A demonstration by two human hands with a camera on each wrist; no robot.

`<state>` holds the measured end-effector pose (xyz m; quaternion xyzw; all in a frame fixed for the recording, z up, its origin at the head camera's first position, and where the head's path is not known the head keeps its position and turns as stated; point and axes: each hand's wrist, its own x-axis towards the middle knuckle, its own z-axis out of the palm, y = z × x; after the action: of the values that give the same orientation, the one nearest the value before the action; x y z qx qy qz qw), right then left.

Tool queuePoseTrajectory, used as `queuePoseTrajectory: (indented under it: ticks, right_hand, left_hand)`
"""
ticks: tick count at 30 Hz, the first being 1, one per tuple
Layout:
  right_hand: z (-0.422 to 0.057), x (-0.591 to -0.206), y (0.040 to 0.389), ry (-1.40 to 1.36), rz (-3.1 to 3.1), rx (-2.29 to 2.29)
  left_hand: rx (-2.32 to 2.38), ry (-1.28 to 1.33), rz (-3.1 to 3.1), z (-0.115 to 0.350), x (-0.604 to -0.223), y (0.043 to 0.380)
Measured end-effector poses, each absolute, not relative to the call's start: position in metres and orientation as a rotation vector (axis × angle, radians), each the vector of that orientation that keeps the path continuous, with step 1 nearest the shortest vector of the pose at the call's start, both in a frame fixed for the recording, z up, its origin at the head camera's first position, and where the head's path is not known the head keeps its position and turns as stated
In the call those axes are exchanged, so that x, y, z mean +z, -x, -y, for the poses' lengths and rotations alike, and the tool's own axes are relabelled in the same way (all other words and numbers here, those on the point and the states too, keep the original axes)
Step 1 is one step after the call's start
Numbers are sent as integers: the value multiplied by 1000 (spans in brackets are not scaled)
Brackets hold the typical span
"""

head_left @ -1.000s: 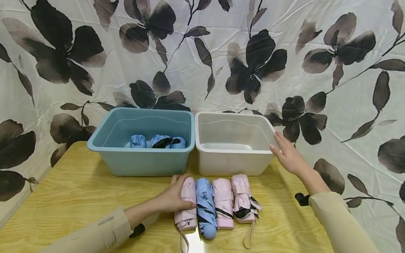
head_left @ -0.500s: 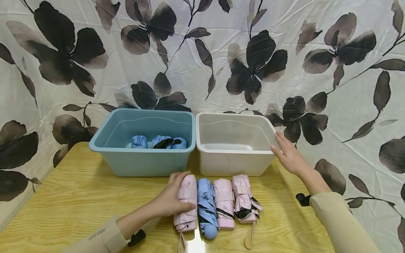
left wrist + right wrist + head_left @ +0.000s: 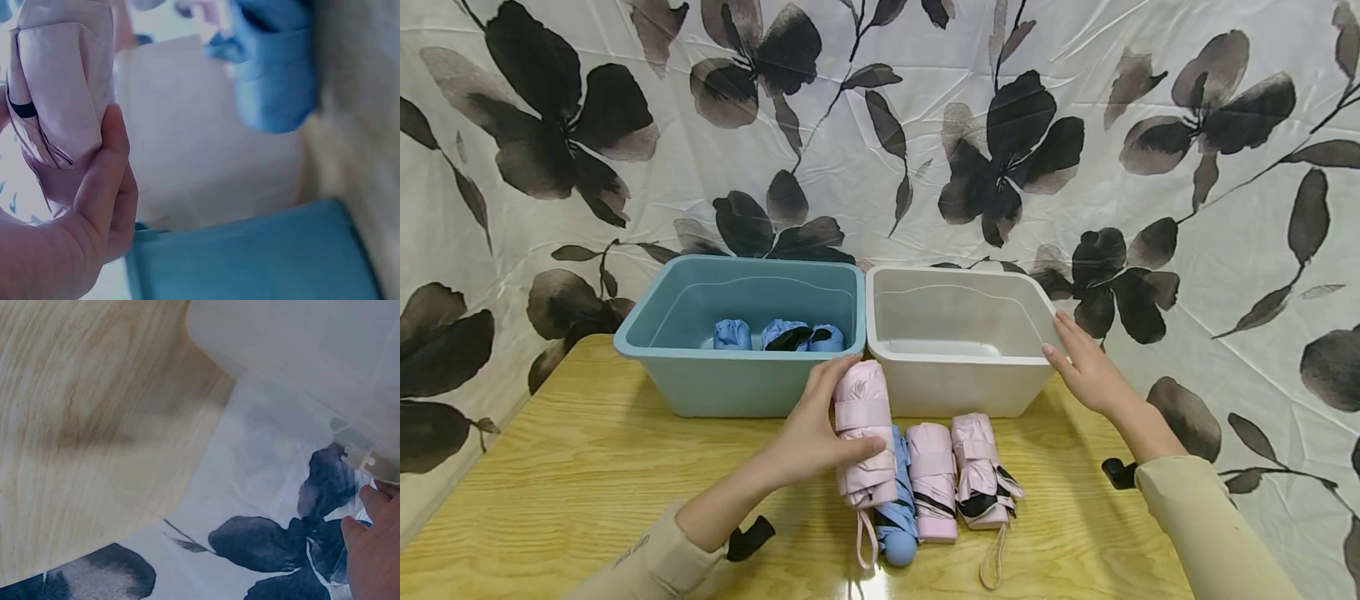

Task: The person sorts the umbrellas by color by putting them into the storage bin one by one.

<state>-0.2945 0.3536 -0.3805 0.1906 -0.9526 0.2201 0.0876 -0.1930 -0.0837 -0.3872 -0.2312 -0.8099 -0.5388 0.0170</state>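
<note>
My left hand (image 3: pixel 816 437) grips a folded pink umbrella (image 3: pixel 863 417) round its side, raised off the table with its wrist loop hanging down. In the left wrist view the fingers (image 3: pixel 103 181) wrap the pink fabric. Partly behind it lies a blue folded umbrella (image 3: pixel 897 500) with a round handle end. To its right are a pink umbrella (image 3: pixel 931 475) and another pink umbrella (image 3: pixel 976 467) with black showing and a loop. My right hand (image 3: pixel 1090 371) rests with straight fingers on the right rim of the white bin (image 3: pixel 955 387).
A teal bin (image 3: pixel 737 387) stands left of the white one, with several blue folded umbrellas (image 3: pixel 732 334) inside. Both bins sit at the back of the wooden table (image 3: pixel 587 467), before a floral cloth (image 3: pixel 880 125).
My left hand has lifted the leftmost pink umbrella off the table, up and slightly right, over part of the blue one. My right hand stays at the white bin's rim.
</note>
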Motion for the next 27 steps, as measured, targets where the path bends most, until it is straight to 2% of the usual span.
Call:
queuePoseTrajectory:
  ticks: [7, 16, 27]
  right_hand:
    - [-354, -381, 292, -563, 2822, 654]
    - [-354, -382, 295, -543, 2838, 634]
    - [-353, -382, 294, -532, 2849, 645]
  left_hand:
    - [-1763, 694, 2385, 70, -349, 215]
    - [-1775, 623, 2230, 40, -307, 271]
    - [-1616, 501, 2331, 3, -297, 332]
